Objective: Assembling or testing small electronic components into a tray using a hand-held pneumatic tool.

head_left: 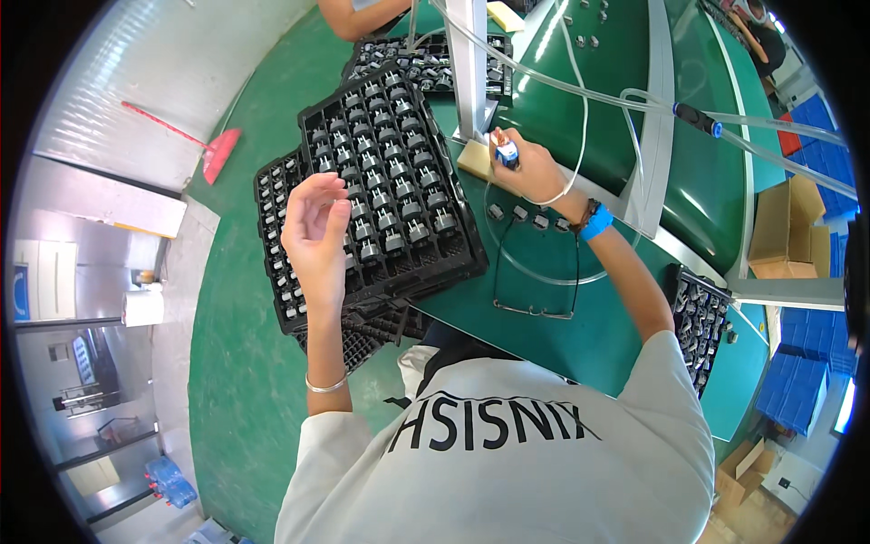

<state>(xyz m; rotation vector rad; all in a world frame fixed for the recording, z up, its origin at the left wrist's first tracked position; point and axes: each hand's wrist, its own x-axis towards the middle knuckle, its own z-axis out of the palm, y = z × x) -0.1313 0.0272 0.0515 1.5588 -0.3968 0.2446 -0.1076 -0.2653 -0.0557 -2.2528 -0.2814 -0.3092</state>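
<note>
My left hand [315,238] is raised over the near left part of a black tray [469,258]. Its fingers are loosely curled, the thumb is apart from them, and I see nothing held between. The tray carries rows of small grey-black plug parts with metal pins [385,172]. My right hand [535,172] is closed round a small blue-and-white air tool [506,154] with a copper-coloured tip. A pale hose passes by this hand. Below it, several loose plug parts [541,221] lie in a row on the green table [453,304].
Another black tray [340,308] lies under the left side. Eyeglasses [535,313] lie near the table's front edge. A yellow block [476,161] sits by the grey post [468,82]. Hoses [589,91] cross above the green conveyor [589,136]. Another person's arm [362,18] is at the far side.
</note>
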